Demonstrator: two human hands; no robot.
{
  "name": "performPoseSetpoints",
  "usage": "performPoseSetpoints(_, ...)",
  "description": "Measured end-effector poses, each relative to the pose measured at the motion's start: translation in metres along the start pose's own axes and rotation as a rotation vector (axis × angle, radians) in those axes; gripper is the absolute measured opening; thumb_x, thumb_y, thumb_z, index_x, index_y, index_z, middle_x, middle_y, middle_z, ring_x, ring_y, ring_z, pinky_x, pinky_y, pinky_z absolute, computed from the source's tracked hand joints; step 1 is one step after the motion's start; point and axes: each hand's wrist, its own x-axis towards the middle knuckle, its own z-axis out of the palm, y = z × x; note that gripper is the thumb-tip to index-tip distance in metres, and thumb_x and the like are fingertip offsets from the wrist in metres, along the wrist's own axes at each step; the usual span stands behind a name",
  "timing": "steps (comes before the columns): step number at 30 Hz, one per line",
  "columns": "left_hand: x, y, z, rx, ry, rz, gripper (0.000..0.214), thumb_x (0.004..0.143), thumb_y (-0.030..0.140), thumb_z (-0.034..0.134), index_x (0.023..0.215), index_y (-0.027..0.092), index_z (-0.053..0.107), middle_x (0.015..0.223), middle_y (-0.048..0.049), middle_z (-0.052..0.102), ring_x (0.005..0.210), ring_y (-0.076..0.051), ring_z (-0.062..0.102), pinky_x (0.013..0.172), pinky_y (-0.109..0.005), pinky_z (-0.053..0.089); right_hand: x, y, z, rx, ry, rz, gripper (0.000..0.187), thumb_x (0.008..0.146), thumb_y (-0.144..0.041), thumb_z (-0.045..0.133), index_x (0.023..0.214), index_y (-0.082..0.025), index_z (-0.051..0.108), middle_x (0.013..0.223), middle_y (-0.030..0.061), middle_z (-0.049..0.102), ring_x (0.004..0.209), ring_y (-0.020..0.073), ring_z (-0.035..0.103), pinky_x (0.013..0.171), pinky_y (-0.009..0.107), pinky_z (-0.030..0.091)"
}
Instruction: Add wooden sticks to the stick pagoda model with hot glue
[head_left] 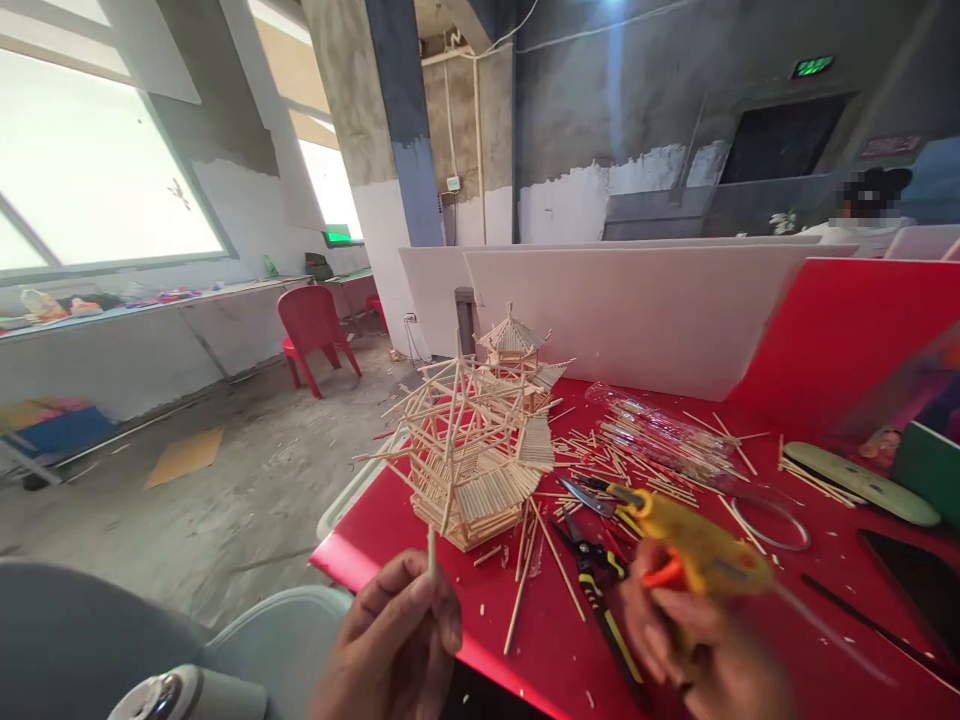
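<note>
Between the thumb and fingers of my left hand a thin wooden stick stands upright, in front of the model. My right hand, smeared by motion, is wrapped round a yellow hot glue gun with an orange trigger; its nozzle points left toward the model. The pagoda-like model, built from wooden sticks, stands on the red tabletop, with an open stick frame at the near side and a finished pointed roof behind. Black-and-yellow pruning shears lie just left of my right hand.
Loose sticks and a clear plastic bag of sticks lie behind the glue gun. Farther right are a pale green oblong case and a dark flat device. A pale bin stands at lower left. Someone sits beyond the white panel.
</note>
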Motion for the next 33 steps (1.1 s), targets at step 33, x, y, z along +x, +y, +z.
performPoseSetpoints(33, 0.064, -0.059, 0.003, 0.114, 0.517, 0.247, 0.043, 0.059, 0.054, 0.087, 0.063, 0.014, 0.07, 0.041, 0.0028, 0.055, 0.034, -0.004, 0.037, 0.034, -0.015, 0.025, 0.047, 0.002, 0.049, -0.701, -0.058, -0.28, 0.033, 0.084, -0.052, 0.067, 0.098, -0.023, 0.073, 0.096, 0.0082, 0.075, 0.094, 0.0274, 0.068, 0.089, 0.037, 0.053)
